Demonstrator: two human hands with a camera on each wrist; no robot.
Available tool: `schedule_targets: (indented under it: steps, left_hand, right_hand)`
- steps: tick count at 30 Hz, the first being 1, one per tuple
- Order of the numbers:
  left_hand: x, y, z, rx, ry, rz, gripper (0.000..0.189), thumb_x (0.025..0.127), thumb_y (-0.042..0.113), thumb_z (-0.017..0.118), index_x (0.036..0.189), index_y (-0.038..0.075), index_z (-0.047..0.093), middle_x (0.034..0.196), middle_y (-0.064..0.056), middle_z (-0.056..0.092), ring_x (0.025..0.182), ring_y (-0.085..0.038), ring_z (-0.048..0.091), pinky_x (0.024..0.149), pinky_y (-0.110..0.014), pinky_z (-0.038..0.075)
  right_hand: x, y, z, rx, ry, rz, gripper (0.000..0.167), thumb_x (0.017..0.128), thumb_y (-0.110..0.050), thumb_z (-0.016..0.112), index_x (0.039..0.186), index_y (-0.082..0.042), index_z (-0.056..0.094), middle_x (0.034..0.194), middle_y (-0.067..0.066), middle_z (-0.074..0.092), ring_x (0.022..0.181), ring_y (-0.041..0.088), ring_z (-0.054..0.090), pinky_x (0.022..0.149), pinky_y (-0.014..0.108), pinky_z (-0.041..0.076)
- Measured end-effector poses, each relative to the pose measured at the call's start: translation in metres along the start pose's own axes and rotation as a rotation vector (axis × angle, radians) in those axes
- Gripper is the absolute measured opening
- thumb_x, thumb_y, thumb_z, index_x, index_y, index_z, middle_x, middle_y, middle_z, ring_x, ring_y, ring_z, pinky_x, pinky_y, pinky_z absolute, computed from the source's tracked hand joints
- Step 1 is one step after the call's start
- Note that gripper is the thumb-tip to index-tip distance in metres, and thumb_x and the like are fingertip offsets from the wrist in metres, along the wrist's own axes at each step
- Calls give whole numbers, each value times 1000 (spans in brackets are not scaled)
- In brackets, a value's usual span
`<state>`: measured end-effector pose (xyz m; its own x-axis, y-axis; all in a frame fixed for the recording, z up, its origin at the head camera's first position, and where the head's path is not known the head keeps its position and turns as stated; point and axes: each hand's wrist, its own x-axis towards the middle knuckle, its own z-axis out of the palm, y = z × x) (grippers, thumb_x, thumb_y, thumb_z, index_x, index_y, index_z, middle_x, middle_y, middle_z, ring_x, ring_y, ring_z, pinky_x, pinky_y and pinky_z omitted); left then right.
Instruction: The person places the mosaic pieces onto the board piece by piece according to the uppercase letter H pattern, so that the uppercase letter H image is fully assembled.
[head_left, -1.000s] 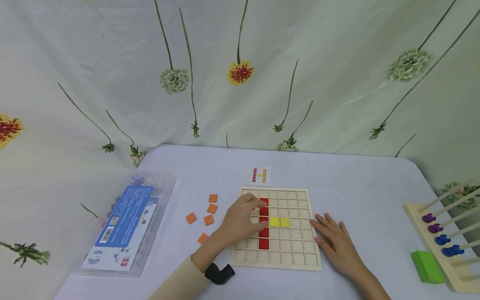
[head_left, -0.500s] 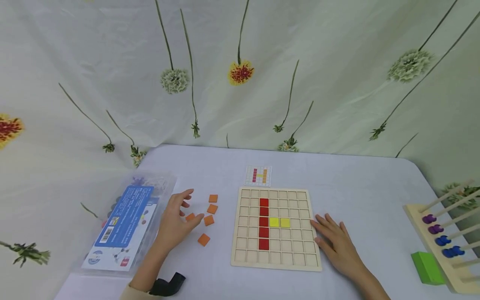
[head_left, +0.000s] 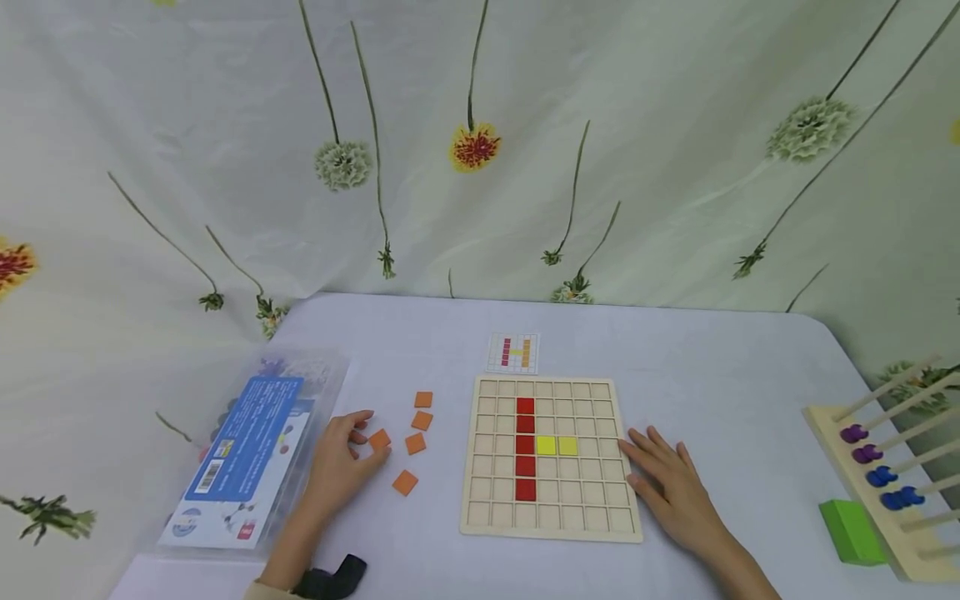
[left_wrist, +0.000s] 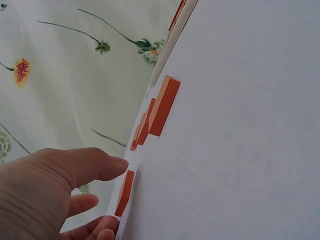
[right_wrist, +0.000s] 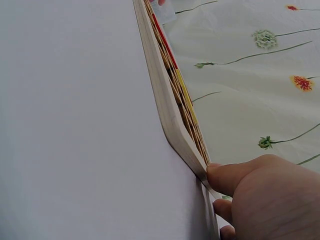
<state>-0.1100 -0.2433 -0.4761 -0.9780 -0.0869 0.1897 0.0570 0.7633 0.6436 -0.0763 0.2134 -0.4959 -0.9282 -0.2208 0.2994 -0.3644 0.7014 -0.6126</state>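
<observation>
My left hand (head_left: 343,460) is spread around an orange square tile (head_left: 380,439) on the white table. In the left wrist view the thumb lies at one end of that tile (left_wrist: 125,194) and the fingers near the other; whether they touch it I cannot tell. Several more orange tiles (head_left: 416,443) lie flat to its right. A wooden grid board (head_left: 592,492) holds a column of red tiles (head_left: 525,445) and two yellow tiles (head_left: 557,446) beside its middle. My right hand (head_left: 675,496) rests with relaxed fingers on the table, its fingertips at the board's right edge.
Behind the board lies a small pattern card (head_left: 513,352). A clear plastic box with a blue label (head_left: 243,442) stands at the left. At the right are a peg rack with beads (head_left: 862,492) and a green block (head_left: 852,532).
My left hand has left the board's red column and moved left to the loose orange tiles, then lowered around the leftmost one. My right hand has stayed at the board's edge.
</observation>
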Motion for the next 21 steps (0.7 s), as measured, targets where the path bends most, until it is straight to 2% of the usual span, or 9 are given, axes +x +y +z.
schedule_targets:
  steps: [10, 15, 21]
  left_hand:
    - [-1, -6, 2, 20, 15, -60, 45, 77, 12, 81, 117, 0, 65, 97, -10, 53, 75, -15, 46, 65, -22, 40]
    - [-2, -6, 2, 21, 21, -49, 34, 76, 9, 80, 107, 0, 68, 98, -11, 53, 76, -15, 47, 65, -21, 41]
    - [-1, -7, 4, 12, 63, -25, 23, 75, 4, 80, 97, 2, 71, 99, -10, 56, 75, -15, 50, 64, -20, 43]
  right_hand:
    - [1, 0, 0, 4, -6, -2, 42, 93, -19, 63, 135, -11, 59, 144, 20, 50, 139, 47, 33, 114, 67, 8]
    - [1, 0, 0, -3, -4, -1, 42, 93, -18, 63, 134, -11, 59, 144, 20, 50, 139, 46, 34, 114, 67, 9]
    - [0, -2, -1, -6, 1, -4, 42, 92, -18, 64, 134, -10, 59, 143, 20, 50, 138, 48, 34, 113, 67, 9]
